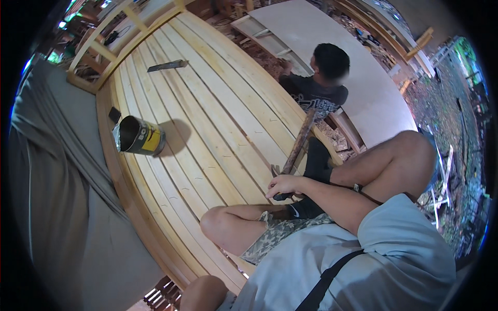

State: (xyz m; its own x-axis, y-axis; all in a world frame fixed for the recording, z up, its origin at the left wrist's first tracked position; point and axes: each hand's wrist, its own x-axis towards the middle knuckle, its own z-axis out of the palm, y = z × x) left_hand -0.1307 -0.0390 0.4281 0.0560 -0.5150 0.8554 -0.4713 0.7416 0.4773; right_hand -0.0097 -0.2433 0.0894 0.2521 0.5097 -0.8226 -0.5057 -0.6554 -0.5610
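My right hand (286, 185) is closed round what looks like a claw hammer, its forked metal end (274, 169) rising above my fingers and a dark grip end (282, 196) below them. Just beyond the hand, a rough brown wooden stick (300, 142) slants across the platform's right edge. I sit cross-legged on a platform of pale wooden slats (207, 124). Several thin nail-like pieces (226, 156) are scattered over the slats. At lower left, part of my bent left arm (203, 294) shows; its hand is out of the picture.
An open yellow-and-black tin can (150, 139) stands at left, beside a small black object (114, 114). A flat dark tool (167, 66) lies farther off. Another person (321, 83) sits beyond the right edge, near a large pale panel (373, 103). Grey cloth (78, 181) hangs at left.
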